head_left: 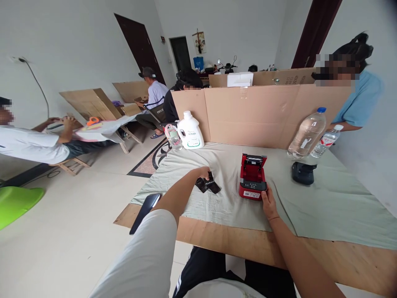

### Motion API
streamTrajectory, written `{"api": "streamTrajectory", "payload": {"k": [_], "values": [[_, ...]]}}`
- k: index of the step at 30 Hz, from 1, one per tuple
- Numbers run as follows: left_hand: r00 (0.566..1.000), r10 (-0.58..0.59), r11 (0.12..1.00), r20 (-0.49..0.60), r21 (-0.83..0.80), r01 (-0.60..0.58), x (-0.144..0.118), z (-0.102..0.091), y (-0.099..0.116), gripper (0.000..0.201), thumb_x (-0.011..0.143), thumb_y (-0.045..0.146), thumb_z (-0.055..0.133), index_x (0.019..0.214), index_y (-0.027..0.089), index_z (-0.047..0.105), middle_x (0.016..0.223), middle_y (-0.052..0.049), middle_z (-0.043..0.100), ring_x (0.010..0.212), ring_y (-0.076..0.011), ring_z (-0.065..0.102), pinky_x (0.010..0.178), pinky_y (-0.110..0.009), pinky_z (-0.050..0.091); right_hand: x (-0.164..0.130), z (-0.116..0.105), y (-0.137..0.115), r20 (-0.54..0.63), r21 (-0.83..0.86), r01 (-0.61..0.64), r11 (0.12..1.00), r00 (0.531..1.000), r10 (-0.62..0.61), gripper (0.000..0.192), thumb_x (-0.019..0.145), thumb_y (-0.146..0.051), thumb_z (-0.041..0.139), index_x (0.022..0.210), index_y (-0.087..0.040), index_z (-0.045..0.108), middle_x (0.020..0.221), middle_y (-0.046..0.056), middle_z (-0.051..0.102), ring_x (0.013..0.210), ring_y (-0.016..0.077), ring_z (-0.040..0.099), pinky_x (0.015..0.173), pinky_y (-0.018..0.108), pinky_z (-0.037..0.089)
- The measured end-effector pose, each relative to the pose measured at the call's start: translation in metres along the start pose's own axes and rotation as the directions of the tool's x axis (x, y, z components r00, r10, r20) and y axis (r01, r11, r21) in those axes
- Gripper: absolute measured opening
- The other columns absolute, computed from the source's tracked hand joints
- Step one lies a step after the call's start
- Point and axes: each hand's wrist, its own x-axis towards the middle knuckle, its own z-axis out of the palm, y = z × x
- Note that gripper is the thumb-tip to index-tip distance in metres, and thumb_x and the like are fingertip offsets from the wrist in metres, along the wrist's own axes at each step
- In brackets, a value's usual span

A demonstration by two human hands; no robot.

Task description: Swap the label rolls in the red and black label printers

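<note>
A small red and black printer (252, 178) stands on the cloth in front of me with its lid raised, showing a red hollow inside. Against its right front corner rests my right hand (269, 202), thumb at the front and fingers along the side. To the left, my left hand (203, 173) has its fingers closed at the upper end of some black, flat, glossy pieces (213, 187) lying on the cloth. Exactly what these pieces are I cannot make out. A dark phone (145, 212) lies at the table's left edge, partly behind my left forearm.
A cardboard screen (248, 116) borders the table's far side. Before it stand a white detergent jug (190, 131), a clear jar (175, 140) and two water bottles (307, 134). A black device (303, 173) sits at right. Several people are around, some seated at other tables.
</note>
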Motion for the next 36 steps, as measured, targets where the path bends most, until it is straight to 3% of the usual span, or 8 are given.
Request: {"api": "streamTrajectory", "payload": {"k": [5,13,20,24,28,31,34,36], "values": [[1.0,0.015,0.987,0.006,0.158,-0.016,-0.002,-0.008,-0.008,0.039,0.047,0.017,0.08,0.084,0.016,0.066,0.097,-0.005,0.066,0.103,-0.0263,0.058,0.088,-0.027,0.044,0.0,-0.001,0.004,-0.013,-0.023,0.0,1.0,1.0,-0.001,0.061,0.087,-0.057,0.041,0.134,-0.019,0.041,0.133,0.011,0.049,0.124,0.0267,0.044,0.108,0.048,0.031],[0.981,-0.117,0.955,-0.153,0.253,0.153,-0.018,-0.054,-0.043,0.04,0.066,0.02,0.066,0.105,0.019,0.062,0.12,-0.01,0.059,0.108,-0.0258,0.056,0.085,-0.026,0.042,0.0,-0.003,0.005,-0.013,-0.061,0.004,0.998,1.0,-0.005,0.061,0.087,-0.057,0.04,0.135,-0.019,0.042,0.134,0.012,0.048,0.125,0.0282,0.044,0.107,0.05,0.031],[0.957,-0.213,0.926,-0.195,0.272,0.262,-0.034,-0.027,-0.058,0.039,0.06,0.023,0.072,0.097,0.018,0.062,0.109,-0.011,0.064,0.11,-0.0291,0.055,0.078,-0.026,0.044,0.0,-0.001,0.006,-0.031,-0.057,0.01,0.998,0.999,-0.012,0.061,0.086,-0.057,0.041,0.134,-0.02,0.043,0.133,0.011,0.05,0.124,0.0269,0.045,0.107,0.048,0.033],[0.952,-0.233,0.935,-0.2,0.224,0.276,-0.043,-0.044,-0.06,0.031,0.061,0.021,0.073,0.09,0.017,0.063,0.09,-0.008,0.068,0.095,-0.0264,0.061,0.073,-0.026,0.045,0.0,-0.001,0.006,-0.018,-0.031,-0.011,0.999,1.0,0.011,0.063,0.085,-0.059,0.041,0.134,-0.019,0.043,0.134,0.011,0.049,0.124,0.0268,0.045,0.107,0.047,0.033],[0.962,-0.207,0.958,-0.178,0.164,0.236,-0.056,-0.082,-0.049,0.029,0.058,0.016,0.073,0.085,0.017,0.063,0.079,-0.003,0.068,0.087,-0.0233,0.063,0.07,-0.025,0.046,0.0,-0.001,0.008,-0.005,-0.008,-0.02,1.0,1.0,0.02,0.062,0.086,-0.058,0.042,0.135,-0.02,0.042,0.135,0.01,0.048,0.125,0.0264,0.043,0.108,0.046,0.032],[0.986,-0.155,0.987,-0.052,0.02,0.157,-0.07,-0.101,-0.027,0.03,0.055,0.013,0.072,0.083,0.017,0.062,0.081,-0.001,0.068,0.083,-0.0202,0.063,0.07,-0.025,0.048,0.0,0.0,0.008,-0.009,0.026,-0.026,0.999,1.0,0.026,0.061,0.086,-0.058,0.041,0.134,-0.02,0.043,0.133,0.011,0.05,0.124,0.0265,0.045,0.106,0.045,0.035],[0.991,-0.031,0.981,0.131,-0.188,0.056,-0.083,-0.104,0.005,0.037,0.053,0.011,0.072,0.088,0.017,0.06,0.087,-0.001,0.067,0.085,-0.0188,0.063,0.07,-0.024,0.049,0.0,0.0,0.0,-0.076,-0.006,-0.017,1.0,0.997,0.016,0.065,0.085,-0.06,0.041,0.133,-0.017,0.043,0.131,0.014,0.05,0.122,0.0291,0.045,0.102,0.049,0.037],[0.965,0.088,0.963,0.248,-0.268,-0.019,-0.091,-0.097,0.031,0.042,0.053,0.014,0.074,0.092,0.017,0.059,0.091,-0.002,0.065,0.085,-0.0184,0.062,0.065,-0.023,0.048,-0.002,0.001,-0.018,-0.19,-0.091,0.04,0.995,0.98,-0.056,0.067,0.083,-0.06,0.044,0.133,-0.016,0.042,0.134,0.016,0.046,0.124,0.0309,0.042,0.101,0.052,0.037]]}}
